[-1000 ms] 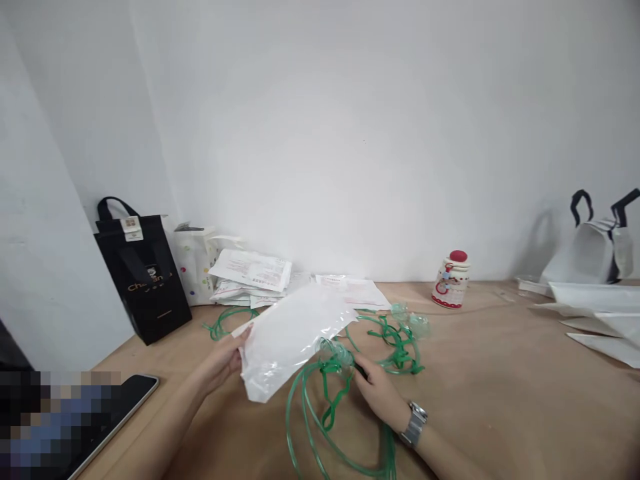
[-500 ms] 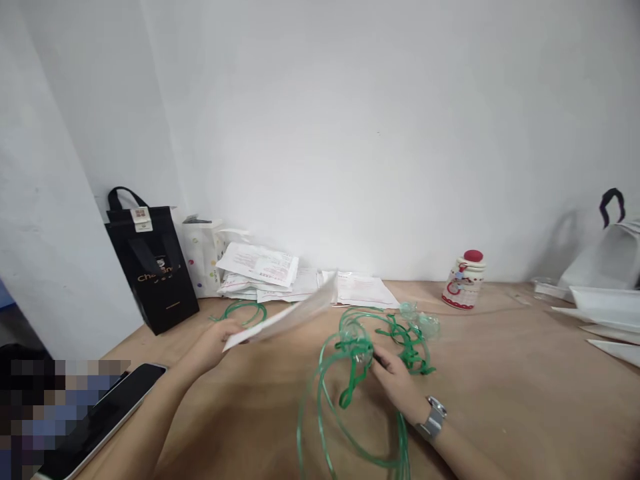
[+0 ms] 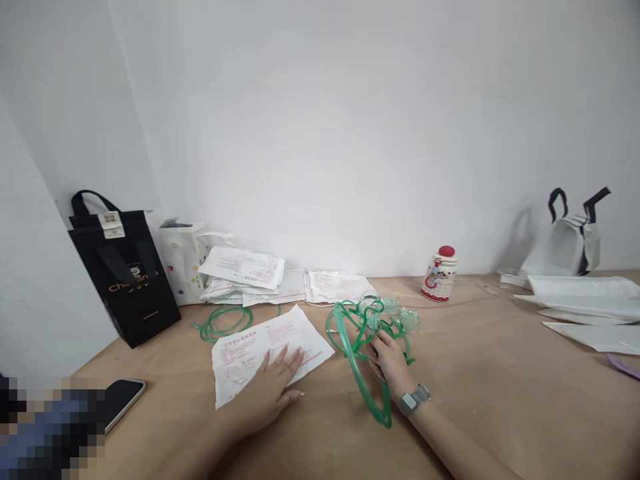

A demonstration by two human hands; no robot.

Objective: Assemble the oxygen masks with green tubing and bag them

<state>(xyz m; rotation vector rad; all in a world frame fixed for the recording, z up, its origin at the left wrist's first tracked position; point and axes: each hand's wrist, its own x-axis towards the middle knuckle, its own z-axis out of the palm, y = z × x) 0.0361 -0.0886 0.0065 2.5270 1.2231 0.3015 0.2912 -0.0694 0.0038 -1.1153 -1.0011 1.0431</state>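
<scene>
My left hand [image 3: 274,385] lies flat with fingers spread on a white printed pouch [image 3: 250,347] that rests on the brown table [image 3: 500,400]. My right hand [image 3: 390,360], with a metal watch at the wrist, is closed on a bundle of green tubing [image 3: 357,340] and holds it a little above the table. A clear mask piece [image 3: 400,317] hangs in the same tangle, just beyond the fingers.
More printed pouches [image 3: 245,273] are stacked by the wall, with a green tubing coil [image 3: 223,323] in front. A black bag [image 3: 123,273] and dotted bag [image 3: 183,260] stand left. A phone [image 3: 120,400] lies near left. A small bottle [image 3: 437,273] and white bags [image 3: 580,300] sit right.
My left hand turned the pouch over and laid it flat on the table, printed side up. My right hand gathered the green tubing into a tighter bundle and lifted it.
</scene>
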